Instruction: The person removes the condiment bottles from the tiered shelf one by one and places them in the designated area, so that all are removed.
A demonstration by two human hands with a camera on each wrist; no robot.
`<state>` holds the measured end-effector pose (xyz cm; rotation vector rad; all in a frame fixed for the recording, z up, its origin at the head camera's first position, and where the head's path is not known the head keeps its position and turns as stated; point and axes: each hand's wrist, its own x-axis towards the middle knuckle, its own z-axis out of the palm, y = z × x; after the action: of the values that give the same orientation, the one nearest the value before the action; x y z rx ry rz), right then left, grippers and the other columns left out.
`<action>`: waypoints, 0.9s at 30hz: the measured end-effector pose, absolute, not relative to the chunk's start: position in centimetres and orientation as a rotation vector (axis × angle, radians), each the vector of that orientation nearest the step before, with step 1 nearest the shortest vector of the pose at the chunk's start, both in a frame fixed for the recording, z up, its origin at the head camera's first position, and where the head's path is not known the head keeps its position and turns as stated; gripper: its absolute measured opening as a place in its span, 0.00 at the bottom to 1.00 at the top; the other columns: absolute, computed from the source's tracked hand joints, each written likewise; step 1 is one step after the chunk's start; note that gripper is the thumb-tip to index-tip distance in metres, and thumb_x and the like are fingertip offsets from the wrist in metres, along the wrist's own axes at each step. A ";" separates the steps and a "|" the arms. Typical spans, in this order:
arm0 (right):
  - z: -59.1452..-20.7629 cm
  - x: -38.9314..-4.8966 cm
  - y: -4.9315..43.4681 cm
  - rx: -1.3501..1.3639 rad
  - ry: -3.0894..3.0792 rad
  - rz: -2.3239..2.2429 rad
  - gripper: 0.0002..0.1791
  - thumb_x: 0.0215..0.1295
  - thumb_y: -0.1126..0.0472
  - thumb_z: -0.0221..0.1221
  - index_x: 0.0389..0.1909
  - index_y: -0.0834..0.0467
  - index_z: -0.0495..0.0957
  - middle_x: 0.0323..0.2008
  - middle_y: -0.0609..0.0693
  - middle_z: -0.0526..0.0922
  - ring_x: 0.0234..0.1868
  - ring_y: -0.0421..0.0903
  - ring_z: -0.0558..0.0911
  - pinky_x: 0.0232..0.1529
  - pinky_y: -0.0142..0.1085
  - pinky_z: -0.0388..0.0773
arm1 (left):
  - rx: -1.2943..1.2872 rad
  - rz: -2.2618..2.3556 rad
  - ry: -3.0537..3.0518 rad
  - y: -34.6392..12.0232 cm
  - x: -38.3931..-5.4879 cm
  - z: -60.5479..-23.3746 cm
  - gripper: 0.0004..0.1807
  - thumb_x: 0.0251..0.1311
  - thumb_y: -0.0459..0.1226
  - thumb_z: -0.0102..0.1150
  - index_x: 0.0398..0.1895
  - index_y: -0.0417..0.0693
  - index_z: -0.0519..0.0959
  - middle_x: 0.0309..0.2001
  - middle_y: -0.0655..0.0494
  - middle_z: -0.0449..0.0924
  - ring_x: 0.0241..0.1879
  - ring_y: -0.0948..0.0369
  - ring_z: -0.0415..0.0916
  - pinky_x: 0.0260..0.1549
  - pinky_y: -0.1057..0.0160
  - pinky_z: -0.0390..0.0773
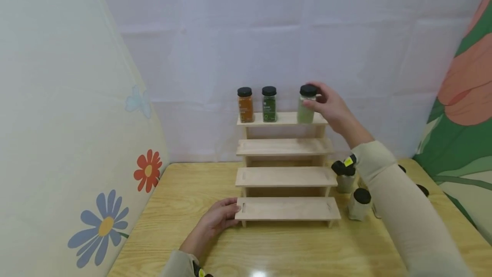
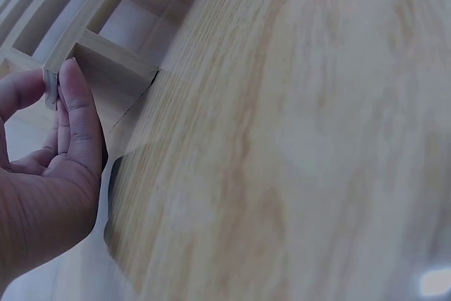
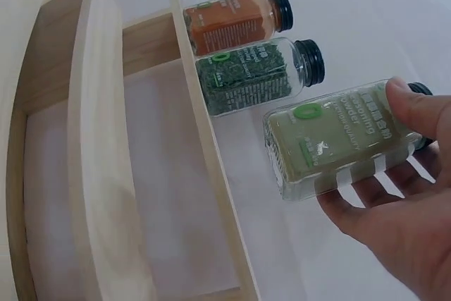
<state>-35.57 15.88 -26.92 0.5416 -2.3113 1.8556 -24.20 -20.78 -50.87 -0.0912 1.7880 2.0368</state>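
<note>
A glass spice jar of pale green powder (image 3: pixel 331 135) with a black lid is in my right hand (image 1: pixel 331 108), gripped near its top between thumb and fingers. In the right wrist view the jar's base stands a little off the top shelf's edge. On that top step of the wooden tiered rack (image 1: pixel 284 176) stand a jar of orange spice (image 1: pixel 246 108) and a jar of dark green flakes (image 1: pixel 269 108), left of the held jar. My left hand (image 1: pixel 220 217) pinches the left end of the lowest step, thumb above and fingers beneath, as the left wrist view shows.
Several black-lidded jars, among them a pale one (image 1: pixel 359 206), stand on the wooden table (image 1: pixel 192 191) right of the rack, partly hidden by the right sleeve (image 1: pixel 411 208). A white cloth backdrop (image 1: pixel 215 54) hangs close behind the rack. Floral panels flank both sides.
</note>
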 end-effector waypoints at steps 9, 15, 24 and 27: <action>-27.4 -32.2 18.2 0.549 -2.316 1.828 0.30 0.71 0.63 0.61 0.72 0.57 0.64 0.64 0.54 0.72 0.57 0.44 0.76 0.53 0.30 0.76 | -0.113 2.044 1.789 -20.7 -24.3 -50.6 0.32 0.67 0.32 0.59 0.70 0.27 0.61 0.42 0.53 0.84 0.39 0.62 0.82 0.34 0.65 0.83; -28.4 -30.2 20.1 0.568 -2.327 1.780 0.31 0.72 0.61 0.61 0.73 0.56 0.64 0.65 0.53 0.71 0.60 0.42 0.74 0.54 0.27 0.75 | -0.135 2.047 1.795 -20.7 -24.4 -50.5 0.31 0.67 0.32 0.59 0.69 0.28 0.62 0.42 0.53 0.84 0.38 0.61 0.82 0.34 0.65 0.83; -30.3 -27.3 22.6 0.635 -2.295 1.794 0.27 0.72 0.63 0.60 0.70 0.55 0.66 0.59 0.43 0.73 0.55 0.38 0.76 0.49 0.25 0.77 | -0.103 2.061 1.774 -20.7 -24.5 -50.8 0.31 0.66 0.31 0.59 0.69 0.27 0.62 0.39 0.55 0.84 0.37 0.62 0.82 0.33 0.66 0.82; -31.0 -26.5 23.4 0.672 -2.251 1.842 0.26 0.73 0.66 0.59 0.69 0.53 0.68 0.58 0.43 0.74 0.53 0.38 0.77 0.47 0.25 0.78 | -0.112 2.066 1.774 -20.8 -24.5 -50.8 0.31 0.65 0.31 0.59 0.69 0.27 0.62 0.39 0.55 0.84 0.36 0.63 0.82 0.32 0.67 0.82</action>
<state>-26.47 23.38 -31.01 0.6723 -2.2514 1.8425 -24.50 -20.78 -50.77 -0.1122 1.7738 2.0658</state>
